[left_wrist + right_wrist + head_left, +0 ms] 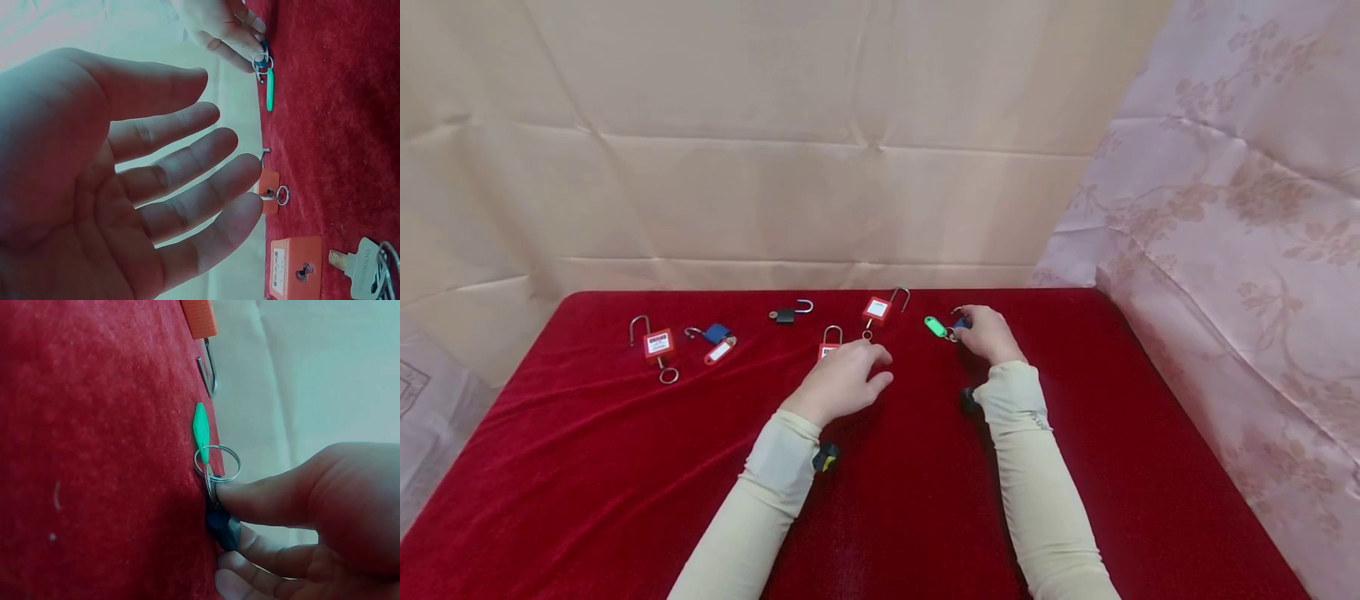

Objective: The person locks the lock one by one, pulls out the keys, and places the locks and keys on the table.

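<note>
My right hand point(988, 333) holds a small blue padlock point(225, 530) between thumb and fingers at the right back of the table. A key on a metal ring point(232, 464) and a green key tag point(936, 326) hang from it; the tag points left. My left hand point(842, 382) hovers palm inward, fingers relaxed and apart, holding nothing. Partly behind it lies a red padlock point(828, 349); in the left wrist view a key point(362, 269) lies beside that lock. Another red padlock point(877, 310) with its shackle open lies just beyond the left hand.
To the left lie a red padlock point(658, 343) with a key ring, a blue padlock point(716, 333) with a red-edged tag point(720, 351), and a black padlock point(785, 316), shackles open. Red cloth point(895, 500) covers the table. Beige curtain point(775, 200) hangs behind, floral fabric point(1247, 208) at right.
</note>
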The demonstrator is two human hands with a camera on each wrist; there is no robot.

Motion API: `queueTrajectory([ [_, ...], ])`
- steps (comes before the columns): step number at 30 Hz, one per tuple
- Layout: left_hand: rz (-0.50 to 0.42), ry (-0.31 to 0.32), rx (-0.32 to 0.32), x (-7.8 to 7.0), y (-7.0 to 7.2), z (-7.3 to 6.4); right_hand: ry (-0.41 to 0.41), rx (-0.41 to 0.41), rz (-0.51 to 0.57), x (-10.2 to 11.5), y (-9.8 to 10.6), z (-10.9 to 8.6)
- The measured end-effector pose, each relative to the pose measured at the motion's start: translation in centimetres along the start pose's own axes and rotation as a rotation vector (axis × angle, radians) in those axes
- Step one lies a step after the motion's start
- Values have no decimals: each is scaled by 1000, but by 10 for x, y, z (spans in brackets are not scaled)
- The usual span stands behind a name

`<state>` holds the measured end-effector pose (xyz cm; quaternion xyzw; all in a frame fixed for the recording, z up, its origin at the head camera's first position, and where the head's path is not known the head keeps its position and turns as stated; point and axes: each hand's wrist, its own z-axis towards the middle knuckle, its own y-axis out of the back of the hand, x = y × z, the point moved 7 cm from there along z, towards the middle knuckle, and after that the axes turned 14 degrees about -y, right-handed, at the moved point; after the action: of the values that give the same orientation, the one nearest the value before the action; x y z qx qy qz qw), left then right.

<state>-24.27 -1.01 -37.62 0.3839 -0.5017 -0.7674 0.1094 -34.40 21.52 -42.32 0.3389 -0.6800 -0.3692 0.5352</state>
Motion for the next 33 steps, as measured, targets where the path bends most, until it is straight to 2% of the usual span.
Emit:
queueTrajectory([
  [6,-8,7,3,4,0,0,-5,-13,-44,0,3,-2],
  [13,-4,4,-7,8,3,0,-84,-5,0,-4,7,-5],
  [19,-25,16,-4,11,2,-1,-77,14,-41,-2,4,-4],
  [25,-44,27,-3,14,3,-3,-53,-19,-82,-1,3,-2],
  [30,-37,29,-4,16,6,-3,-55,-25,-12,0,3,0],
  [33,-36,38,-9,17,8,-4,-35,8,128,4,4,0],
])
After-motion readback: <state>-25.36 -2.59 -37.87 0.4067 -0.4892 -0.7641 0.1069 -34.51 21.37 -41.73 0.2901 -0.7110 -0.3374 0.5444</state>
